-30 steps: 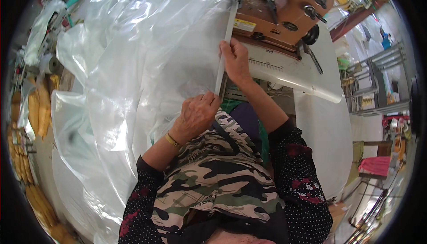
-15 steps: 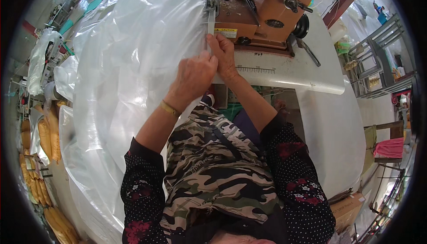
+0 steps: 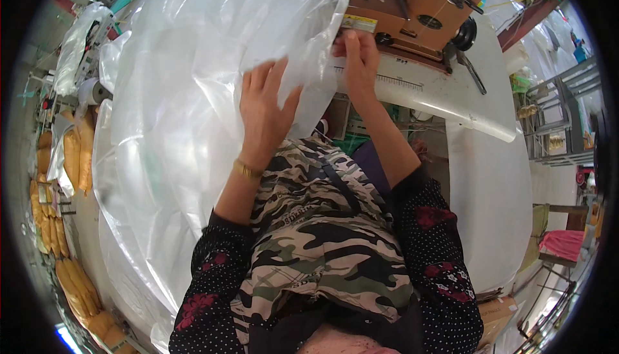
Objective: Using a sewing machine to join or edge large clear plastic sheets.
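Note:
A large sheet of clear, glossy plastic film (image 3: 187, 89) lies in folds over the left side of the worktable. My left hand (image 3: 264, 106) rests over it, fingers spread and holding nothing. Close to the front of a brown sewing machine (image 3: 425, 15), my right hand (image 3: 361, 64) has its thumb and fingers pinched together at the film's right edge. That edge runs up from those fingers to the machine's needle area, which is partly cut off at the top of the view.
A ruler scale (image 3: 400, 80) is marked on the white table near its front edge. Beside the machine's handwheel (image 3: 464, 35) lies a dark metal tool (image 3: 476, 77). Yellow-orange bundles (image 3: 80, 286) line the floor at far left; a grey metal rack (image 3: 567, 109) stands at right.
My left hand has let go of the film's edge beside my right hand and moved left, its fingers opening. The machine now sits farther up and right in view.

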Demonstrator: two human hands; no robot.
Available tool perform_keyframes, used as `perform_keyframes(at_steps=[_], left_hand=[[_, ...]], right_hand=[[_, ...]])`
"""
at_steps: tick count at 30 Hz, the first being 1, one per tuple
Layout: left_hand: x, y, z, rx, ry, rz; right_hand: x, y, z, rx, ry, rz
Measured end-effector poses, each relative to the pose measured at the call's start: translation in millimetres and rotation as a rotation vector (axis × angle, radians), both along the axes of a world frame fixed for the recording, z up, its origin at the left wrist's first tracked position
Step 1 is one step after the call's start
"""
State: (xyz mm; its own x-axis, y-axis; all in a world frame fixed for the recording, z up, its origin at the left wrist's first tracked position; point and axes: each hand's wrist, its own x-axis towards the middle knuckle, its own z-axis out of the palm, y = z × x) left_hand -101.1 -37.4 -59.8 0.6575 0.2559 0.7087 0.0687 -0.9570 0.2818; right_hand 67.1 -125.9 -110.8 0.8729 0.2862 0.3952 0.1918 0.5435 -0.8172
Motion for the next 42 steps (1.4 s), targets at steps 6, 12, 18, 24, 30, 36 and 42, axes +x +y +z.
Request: perform_keyframes(at_steps=[6,12,18,24,30,36,42], left_hand=[[-77,9,-53,-0.162,0.036,0.193],[-88,30,-73,-0.856,0.1,-0.091],[-107,19,-65,-1.386,0.204,-0.507],[-113,-14,-31,-1.296,0.158,-0.498],[-112,-33,-15,-0.422,0.078,-0.052],[-108,-24,-10,-0.153,0.008,0.002],[-104,-13,-4,-0.639,-0.05,-0.094]], right_hand=[[-76,-42,-28,-0.307,-0.362,-0.274],[-150,-44,-48,-0.63,-0.766,-0.192],[-166,-37,-44,-0.721,-0.892,-0.288],[-156,-40,-34,-0.564,-0.899,-0.397],[-151,-42,-23,-0.516,-0.995,-0.431],[-152,-47,-4,-0.405,-1.09,-0.259],[-158,-51,17,-0.436,-1.08,-0.221]])
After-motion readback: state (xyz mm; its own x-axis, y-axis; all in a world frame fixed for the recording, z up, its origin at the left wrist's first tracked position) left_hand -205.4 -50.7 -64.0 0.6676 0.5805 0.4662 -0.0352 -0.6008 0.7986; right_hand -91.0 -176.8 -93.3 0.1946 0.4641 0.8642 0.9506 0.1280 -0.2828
